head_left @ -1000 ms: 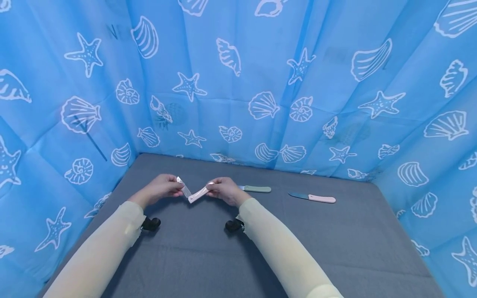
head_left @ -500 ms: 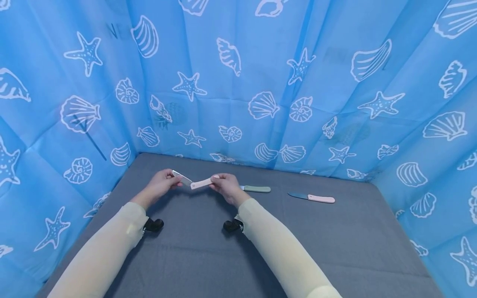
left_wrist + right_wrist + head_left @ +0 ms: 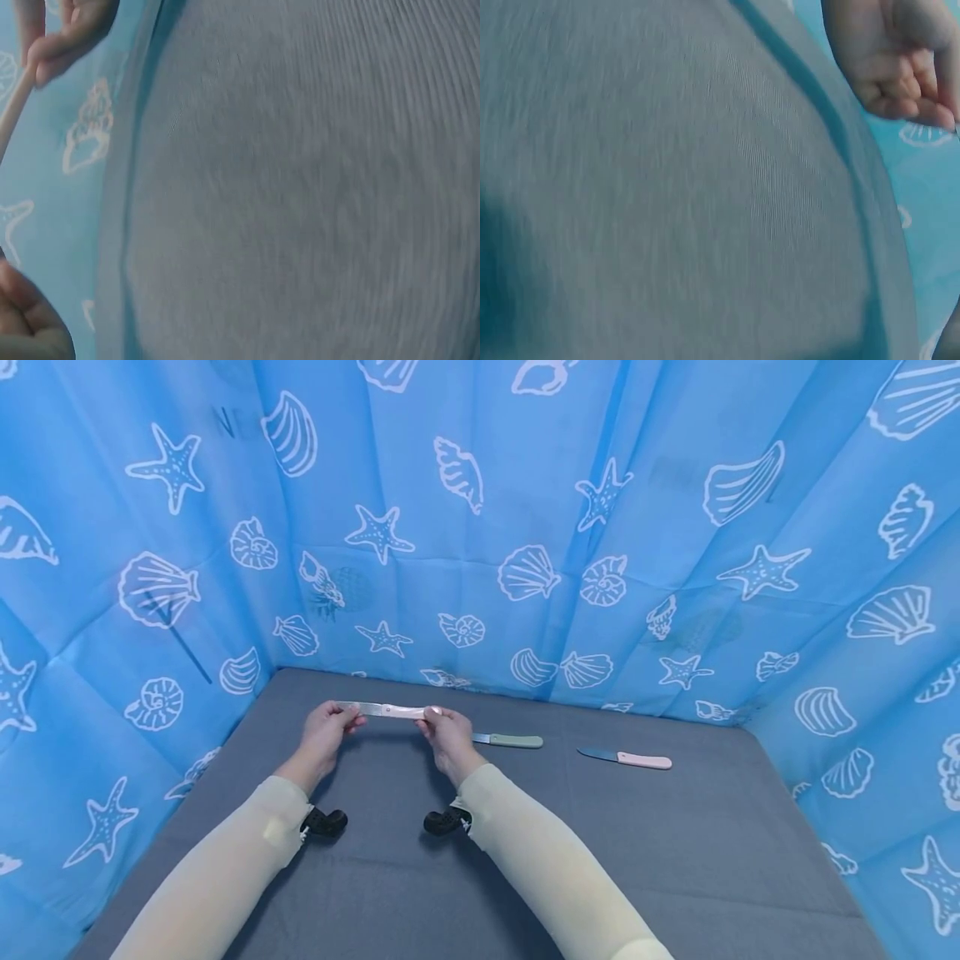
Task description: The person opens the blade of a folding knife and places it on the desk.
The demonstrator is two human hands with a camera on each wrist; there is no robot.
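Observation:
A folding knife [image 3: 405, 712] with a pale pink handle is held up over the far left part of the table, its blade nearly in line with the handle. My left hand [image 3: 327, 733] pinches the blade near its tip. At the other end, my right hand [image 3: 448, 737] pinches the handle's end between thumb and fingers. In the left wrist view, the thin handle [image 3: 16, 109] runs down from my right hand [image 3: 71, 37]. The right wrist view has my left hand [image 3: 892, 67] at the top right, fingers curled.
A green-handled knife [image 3: 517, 741] lies on the grey cloth-covered table [image 3: 405, 893], its blade partly hidden behind my right hand. Farther right lies an unfolded knife with a pink handle [image 3: 645, 762]. Blue shell-patterned curtains [image 3: 450, 577] surround the table's far and side edges.
The knife's blade has swung outward from a V shape to nearly straight with the handle. Both hands have lifted it slightly up and away, keeping hold of blade and handle.

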